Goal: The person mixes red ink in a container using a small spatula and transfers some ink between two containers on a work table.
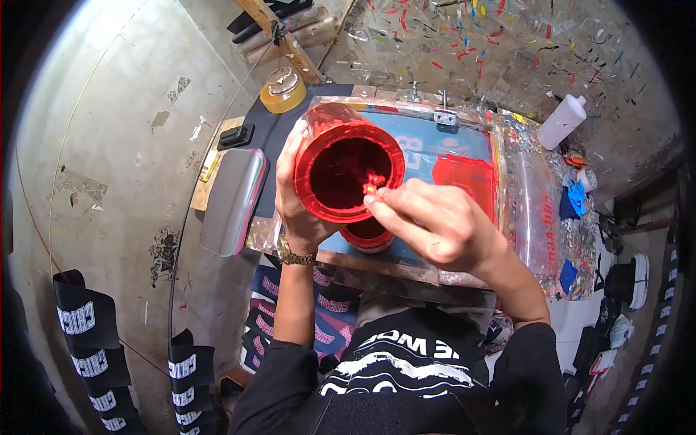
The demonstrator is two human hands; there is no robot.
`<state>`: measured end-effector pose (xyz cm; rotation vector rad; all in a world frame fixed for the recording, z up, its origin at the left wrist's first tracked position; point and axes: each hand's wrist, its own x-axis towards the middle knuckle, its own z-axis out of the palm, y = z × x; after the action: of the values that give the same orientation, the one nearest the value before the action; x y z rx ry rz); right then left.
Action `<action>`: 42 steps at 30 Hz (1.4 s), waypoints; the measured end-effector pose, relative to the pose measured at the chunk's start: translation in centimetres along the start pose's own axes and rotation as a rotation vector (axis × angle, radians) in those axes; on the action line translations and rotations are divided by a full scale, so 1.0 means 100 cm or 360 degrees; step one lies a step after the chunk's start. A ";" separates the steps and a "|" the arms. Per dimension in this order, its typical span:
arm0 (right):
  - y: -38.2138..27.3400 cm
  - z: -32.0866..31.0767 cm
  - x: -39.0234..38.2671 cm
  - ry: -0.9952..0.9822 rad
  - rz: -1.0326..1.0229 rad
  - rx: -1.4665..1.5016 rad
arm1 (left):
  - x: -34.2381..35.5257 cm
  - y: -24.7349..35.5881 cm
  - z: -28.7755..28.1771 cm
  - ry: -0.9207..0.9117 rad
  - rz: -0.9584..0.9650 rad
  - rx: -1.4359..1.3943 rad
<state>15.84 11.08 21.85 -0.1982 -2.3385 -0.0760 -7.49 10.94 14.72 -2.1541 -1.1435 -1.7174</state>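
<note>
My left hand (290, 185) is wrapped round the side of a large tub (330, 119) coated in red ink. The tub is tipped, its dark mouth facing me. At the right of its rim, my right hand (435, 221) pinches a small thing smeared with red and showing some yellow (371, 188); its kind is hidden by the ink and fingers. Below the tub's mouth is a smaller open container (370, 243) with red inside, partly covered by the tub. Behind both lies a blue printing screen (406, 119) with a patch of red ink (464, 177) on its right part.
A roll of clear-yellow tape (283, 90) lies beyond my left hand. Nearer is a long grey case (235, 206). A white bottle (562, 122) and blue rags (573, 199) are at the right. Printed dark fabric pieces (87, 312) hang at the left.
</note>
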 end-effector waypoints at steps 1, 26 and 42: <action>0.003 0.000 0.002 0.0106 -0.0008 -0.0052 | 0.000 0.000 0.001 -0.0001 0.0001 -0.0003; 0.004 -0.014 0.003 -0.0015 -0.0039 -0.0002 | 0.008 0.006 0.004 0.0088 0.0119 0.0074; -0.003 -0.014 0.012 -0.0127 0.0222 -0.0202 | 0.012 -0.001 0.011 0.0013 0.0290 0.0161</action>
<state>15.94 10.75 23.67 -0.4336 -2.3938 -0.1500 -6.66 12.17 15.44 -2.1165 -0.9761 -1.5556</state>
